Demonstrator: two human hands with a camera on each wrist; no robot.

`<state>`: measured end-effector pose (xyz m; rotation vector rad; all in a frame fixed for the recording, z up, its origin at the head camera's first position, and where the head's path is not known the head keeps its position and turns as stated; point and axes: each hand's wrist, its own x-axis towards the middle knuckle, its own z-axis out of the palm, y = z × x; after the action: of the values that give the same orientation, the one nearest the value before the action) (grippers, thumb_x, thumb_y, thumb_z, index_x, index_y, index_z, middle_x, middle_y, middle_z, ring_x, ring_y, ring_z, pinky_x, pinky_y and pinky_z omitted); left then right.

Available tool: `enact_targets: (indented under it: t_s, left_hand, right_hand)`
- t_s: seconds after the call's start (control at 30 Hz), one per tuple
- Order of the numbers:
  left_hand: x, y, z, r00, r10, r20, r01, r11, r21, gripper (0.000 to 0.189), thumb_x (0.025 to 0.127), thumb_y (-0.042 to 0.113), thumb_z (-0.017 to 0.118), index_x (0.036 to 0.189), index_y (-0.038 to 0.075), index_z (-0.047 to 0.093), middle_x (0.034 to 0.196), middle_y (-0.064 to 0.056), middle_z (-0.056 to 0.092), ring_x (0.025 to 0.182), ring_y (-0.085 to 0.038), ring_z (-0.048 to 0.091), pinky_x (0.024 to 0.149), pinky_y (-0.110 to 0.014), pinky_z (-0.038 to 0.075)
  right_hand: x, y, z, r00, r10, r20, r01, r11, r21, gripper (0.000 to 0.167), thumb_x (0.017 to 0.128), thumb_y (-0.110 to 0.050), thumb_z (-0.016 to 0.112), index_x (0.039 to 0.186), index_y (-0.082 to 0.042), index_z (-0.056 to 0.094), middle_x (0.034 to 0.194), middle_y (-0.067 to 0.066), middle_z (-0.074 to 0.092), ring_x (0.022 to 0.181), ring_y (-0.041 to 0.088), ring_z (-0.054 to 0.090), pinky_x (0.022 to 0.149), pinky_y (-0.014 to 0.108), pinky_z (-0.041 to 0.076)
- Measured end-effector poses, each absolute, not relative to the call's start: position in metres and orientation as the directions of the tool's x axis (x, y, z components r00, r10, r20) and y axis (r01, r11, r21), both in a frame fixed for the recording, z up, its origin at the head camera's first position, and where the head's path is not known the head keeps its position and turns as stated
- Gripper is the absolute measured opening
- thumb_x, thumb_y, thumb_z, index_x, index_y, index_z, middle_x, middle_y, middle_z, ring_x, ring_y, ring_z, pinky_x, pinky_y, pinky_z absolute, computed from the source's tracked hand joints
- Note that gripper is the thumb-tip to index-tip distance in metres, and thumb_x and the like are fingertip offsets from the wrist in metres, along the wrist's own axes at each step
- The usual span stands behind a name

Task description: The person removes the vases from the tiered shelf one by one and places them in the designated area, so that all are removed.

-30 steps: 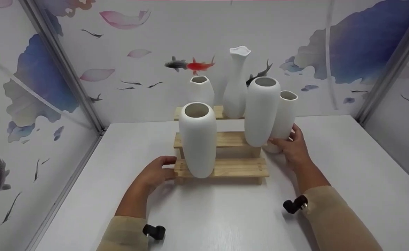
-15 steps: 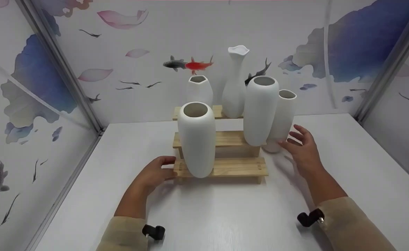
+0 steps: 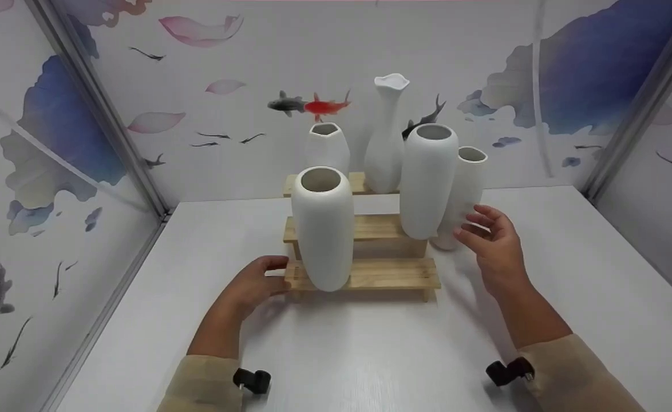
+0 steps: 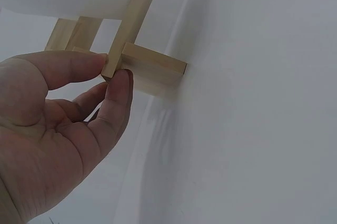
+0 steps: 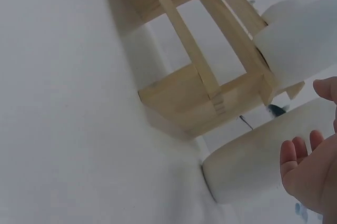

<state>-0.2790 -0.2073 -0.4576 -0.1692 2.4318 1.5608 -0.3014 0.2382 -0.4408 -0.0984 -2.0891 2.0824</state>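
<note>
The three-tier wooden stand is at the centre of the white tabletop, which runs from its 6 o'clock side to the bottom of the head view and widens beyond the right hand at 3 o'clock. The left hand, between 8 and 9 o'clock, pinches the front shelf's left end between thumb and fingers. The right hand is half spread with its fingers loosely bent beside the narrow white vase with the pointed-oval mouth; I cannot tell whether the fingertips touch it. That vase is upright on the tabletop, at about 2 o'clock from the stand.

The rounded white vase on the front shelf has its base by the front edge; the rounded white vase on the middle shelf is near the right end. The faceted vase and wavy-rimmed vase occupy the top shelf.

A second ago the right hand was wrapped around the pointed-oval vase; now it has loosened towards 4 o'clock. The left hand's pinch is the same.
</note>
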Motion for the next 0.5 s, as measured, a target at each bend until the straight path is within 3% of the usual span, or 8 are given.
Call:
enact_targets:
  t_s: [0.27,0.5]
  left_hand:
    - [-0.279,-0.207,-0.457,-0.962,0.035,-0.270,-0.231,0.415,0.880,0.064,0.093,0.016,0.077,0.154,0.017,0.056,0.156,-0.004,0.059,0.129,-0.024,0.065,0.114,-0.048,0.047]
    - [-0.278,-0.206,-0.456,-0.958,0.025,-0.284,-0.246,0.430,0.869,0.062,0.093,0.020,0.076,0.152,0.022,0.057,0.154,-0.002,0.061,0.135,-0.025,0.062,0.119,-0.055,0.044]
  right_hand:
    - [-0.292,0.222,-0.433,-0.984,0.147,0.100,-0.102,-0.007,-0.995,0.066,0.095,-0.013,0.081,0.151,-0.012,0.047,0.140,0.008,0.056,0.127,0.018,0.059,0.097,0.015,0.055]
    - [-0.280,0.202,-0.433,-0.989,0.048,0.139,-0.142,-0.060,-0.988,0.060,0.094,-0.006,0.081,0.145,-0.009,0.049,0.131,0.006,0.060,0.123,0.021,0.063,0.099,0.022,0.058]
